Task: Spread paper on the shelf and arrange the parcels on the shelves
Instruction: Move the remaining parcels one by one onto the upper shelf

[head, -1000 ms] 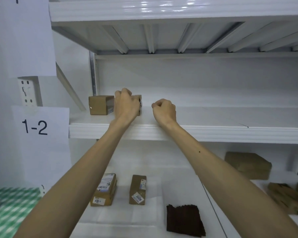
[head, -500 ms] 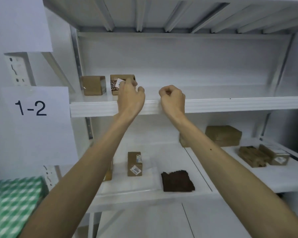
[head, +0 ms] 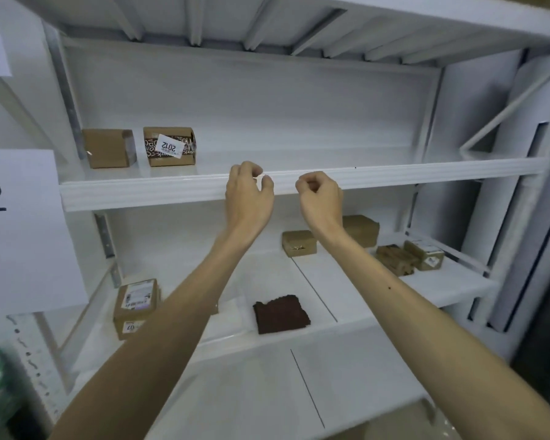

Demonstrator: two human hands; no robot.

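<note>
Left hand [head: 248,198] loosely curled, right hand [head: 320,198] clenched, both grips empty before upper shelf [head: 426,174] edge; two parcels [head: 169,147] behind.

We are in a parcel storeroom: white metal shelving [head: 204,192] holds labelled cardboard parcels [head: 169,147], and a numbered paper sign [head: 23,230] marks the bay.

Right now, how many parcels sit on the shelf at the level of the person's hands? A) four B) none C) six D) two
D: only two stand there, a plain brown box and a box with a white 2012 label, side by side at the left end of that shelf.
</note>
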